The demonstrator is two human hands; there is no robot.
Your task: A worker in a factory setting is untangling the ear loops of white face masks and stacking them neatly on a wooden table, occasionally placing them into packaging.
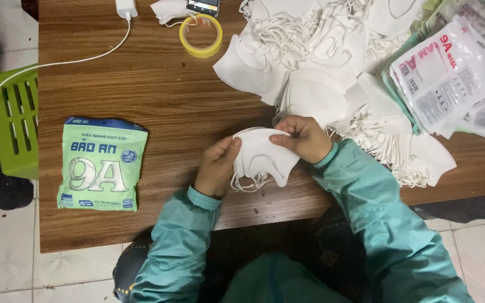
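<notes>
Both hands are holding one white mask (262, 157) just above the near edge of the bench (158, 95), between the sleeves. Left hand (218, 166) is pinching its left edge, thumb on top; right hand (304, 137) is pinching the top right edge, fingers (287, 130) curled together.

Risks as I judge them:
- Ear loops (248, 182) are dangling off the bottom; they could be snagging on the loops of the loose mask pile (332, 62) just beside the right hand, dragging extras along.
- Grip is edge-only, so the mask could be slipping or creasing if pulled unevenly.

Mask is looking folded flat, soft, curved outline, clean; possibly more than one layer stacked, hard to tell from here.

Further out: sealed green packet (102, 164) lying flat to the left, well apart; yellow tape roll (201, 35) at the far edge; printed clear packets (450, 78) sitting on the right.
</notes>
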